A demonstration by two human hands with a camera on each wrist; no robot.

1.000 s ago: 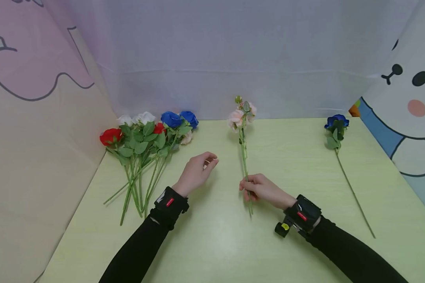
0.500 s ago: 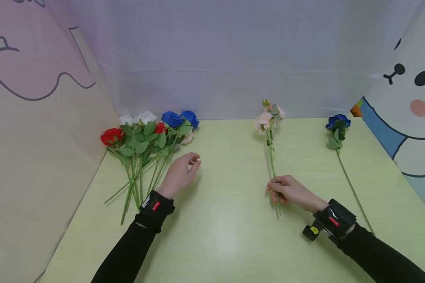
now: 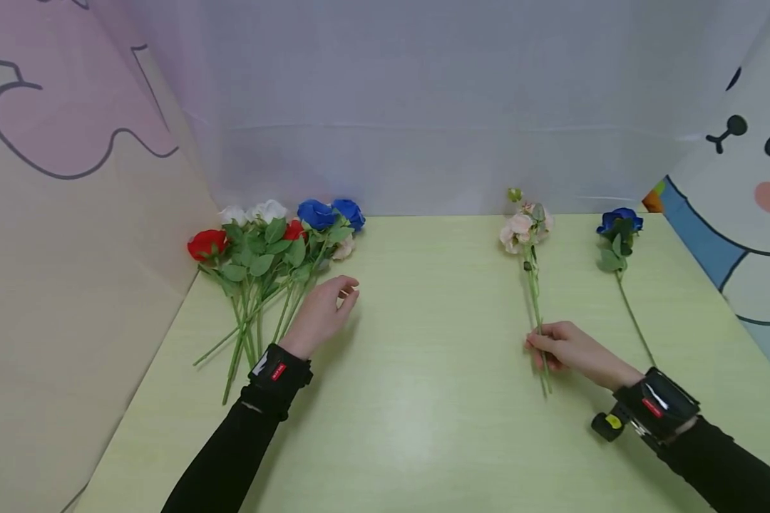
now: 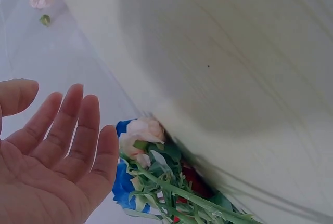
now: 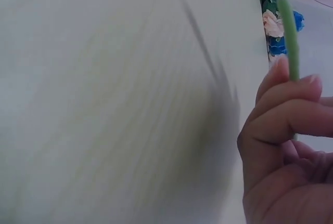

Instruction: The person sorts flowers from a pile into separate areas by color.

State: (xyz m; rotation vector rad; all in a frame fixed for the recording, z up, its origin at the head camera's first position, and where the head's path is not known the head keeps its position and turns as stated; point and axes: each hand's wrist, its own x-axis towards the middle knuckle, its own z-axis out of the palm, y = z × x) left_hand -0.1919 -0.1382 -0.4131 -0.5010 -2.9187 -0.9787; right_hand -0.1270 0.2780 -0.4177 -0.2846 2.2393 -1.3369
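Observation:
My right hand [image 3: 571, 348] pinches the lower stem of a pale pink artificial flower [image 3: 520, 231], whose blooms and small green bud point toward the back of the table. In the right wrist view the fingers curl round its green stem [image 5: 290, 37]. My left hand [image 3: 321, 313] holds nothing; its fingers are relaxed, as the palm [image 4: 57, 167] in the left wrist view shows. It hovers just right of a pile of artificial roses [image 3: 263, 249] in red, white, blue and pale pink, partly covering some stems. A single blue rose [image 3: 619, 224] lies right of the pink flower, its lower stem hidden by my right wrist.
The pale yellow-green table [image 3: 398, 427] ends at a light fabric backdrop [image 3: 423, 107]. Printed cloth sides [image 3: 103, 285] stand left and right. Each wrist wears a black strap, and a small camera [image 3: 608, 425] hangs from the right one.
My right hand has carried the pink flower to the right, close to the single blue rose. My left hand has shifted left toward the pile. The head view has turned slightly.

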